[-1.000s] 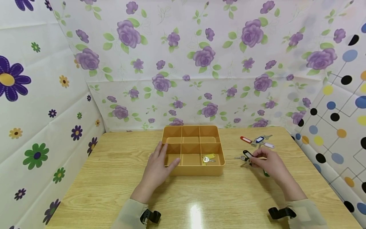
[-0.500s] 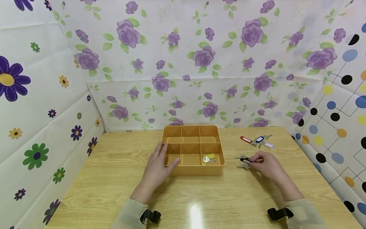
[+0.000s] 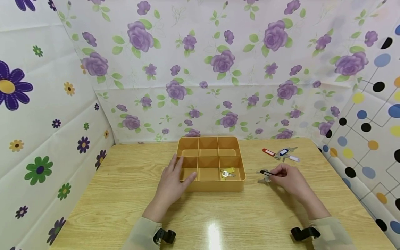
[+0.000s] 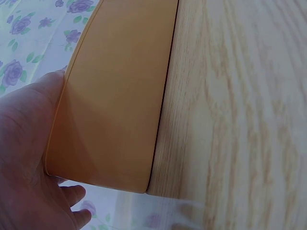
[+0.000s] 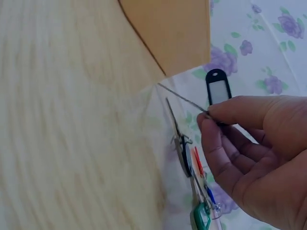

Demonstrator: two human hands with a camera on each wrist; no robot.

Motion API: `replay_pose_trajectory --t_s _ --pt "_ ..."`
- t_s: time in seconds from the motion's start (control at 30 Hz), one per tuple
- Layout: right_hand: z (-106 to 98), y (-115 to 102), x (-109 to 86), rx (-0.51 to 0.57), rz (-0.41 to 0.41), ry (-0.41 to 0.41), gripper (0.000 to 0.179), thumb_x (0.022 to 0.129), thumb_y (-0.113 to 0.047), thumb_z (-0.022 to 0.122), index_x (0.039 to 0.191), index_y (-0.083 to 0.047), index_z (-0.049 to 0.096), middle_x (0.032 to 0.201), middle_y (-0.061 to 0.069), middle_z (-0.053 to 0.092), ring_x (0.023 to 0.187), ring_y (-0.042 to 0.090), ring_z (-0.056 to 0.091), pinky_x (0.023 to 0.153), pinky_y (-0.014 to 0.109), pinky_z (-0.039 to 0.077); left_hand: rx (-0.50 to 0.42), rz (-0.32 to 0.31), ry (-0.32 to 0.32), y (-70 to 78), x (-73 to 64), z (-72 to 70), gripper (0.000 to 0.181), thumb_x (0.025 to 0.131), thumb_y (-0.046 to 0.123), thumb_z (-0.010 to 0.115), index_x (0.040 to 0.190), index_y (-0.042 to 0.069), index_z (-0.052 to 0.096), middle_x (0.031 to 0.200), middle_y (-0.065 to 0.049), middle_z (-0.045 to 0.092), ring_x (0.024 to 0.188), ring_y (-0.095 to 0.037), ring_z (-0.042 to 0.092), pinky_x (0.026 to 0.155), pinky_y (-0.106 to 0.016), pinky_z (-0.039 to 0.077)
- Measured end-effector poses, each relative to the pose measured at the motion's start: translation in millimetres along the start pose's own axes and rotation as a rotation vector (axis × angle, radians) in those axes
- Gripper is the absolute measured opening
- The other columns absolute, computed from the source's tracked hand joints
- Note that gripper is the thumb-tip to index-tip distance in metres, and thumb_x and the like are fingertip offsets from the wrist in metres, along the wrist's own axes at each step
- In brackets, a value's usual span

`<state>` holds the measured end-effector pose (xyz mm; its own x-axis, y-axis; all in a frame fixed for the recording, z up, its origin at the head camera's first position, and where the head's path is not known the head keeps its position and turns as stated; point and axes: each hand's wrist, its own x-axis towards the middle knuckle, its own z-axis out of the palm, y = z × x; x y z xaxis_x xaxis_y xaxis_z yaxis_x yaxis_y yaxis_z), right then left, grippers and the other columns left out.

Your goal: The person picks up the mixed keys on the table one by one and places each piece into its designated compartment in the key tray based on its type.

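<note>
Black tag [image 5: 219,91] in right hand [image 3: 290,178]

"Facing which way, in the head view?"
"Forward and down over the table [image 3: 200,215], set well back; catches the left hand [image 3: 170,187] at 7 o'clock, the right hand [image 3: 290,180] at 4."
"At the left wrist?"
"Very near, tilted sideways; looks across at the organizer [image 4: 110,105], past the left hand at 8."
"At the right wrist?"
"Close too; has the right hand at 4, the organizer at 12. Shares organizer and black tag [image 5: 218,88] with the head view."
</note>
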<state>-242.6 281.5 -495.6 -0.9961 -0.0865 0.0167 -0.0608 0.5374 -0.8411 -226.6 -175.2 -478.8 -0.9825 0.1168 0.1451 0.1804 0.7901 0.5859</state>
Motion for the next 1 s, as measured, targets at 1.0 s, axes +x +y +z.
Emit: replay_pose_trajectory --t_s 1.0 --pt "14.3 -53.6 10.0 0.570 -0.044 0.066 0.026 0.103 -0.005 0.080 0.119 0.008 0.063 0.111 0.002 0.071 0.103 0.016 0.072 0.091 0.026 0.062 0.016 0.005 0.003 -0.2 -0.4 0.0 0.100 0.106 0.065 0.064 0.176 0.006 0.024 0.185 -0.016 0.008 0.159 -0.060 0.024 0.123 -0.077 0.028"
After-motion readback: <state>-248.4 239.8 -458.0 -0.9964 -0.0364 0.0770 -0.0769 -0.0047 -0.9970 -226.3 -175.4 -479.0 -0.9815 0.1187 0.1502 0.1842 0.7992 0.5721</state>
